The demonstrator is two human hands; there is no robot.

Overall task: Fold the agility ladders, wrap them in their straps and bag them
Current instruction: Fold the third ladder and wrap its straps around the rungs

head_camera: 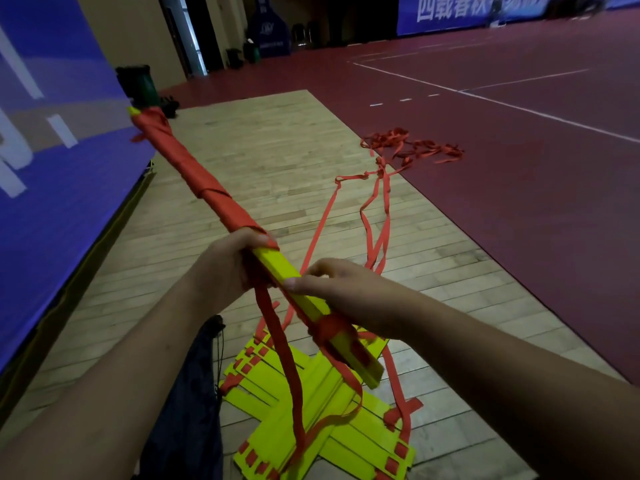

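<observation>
A long bundle of yellow ladder rungs point(277, 266) runs from upper left to lower right, its far part wound in red strap point(194, 174). My left hand point(228, 261) grips the bundle where the wrapping ends. My right hand point(332, 282) pinches the bare yellow part just below it. A loose red strap point(277, 348) hangs from the bundle down to the floor. Under it lie other yellow rungs point(311, 427) in a crossed pile with red straps. A dark drawstring bag point(194, 393) lies on the floor beside them.
Wooden floor strip point(270, 150) under me, red court floor point(519, 168) to the right. A tangle of red straps point(408, 143) trails across both. A blue banner wall point(52, 150) stands at left, with a green bin point(142, 84) at its far end.
</observation>
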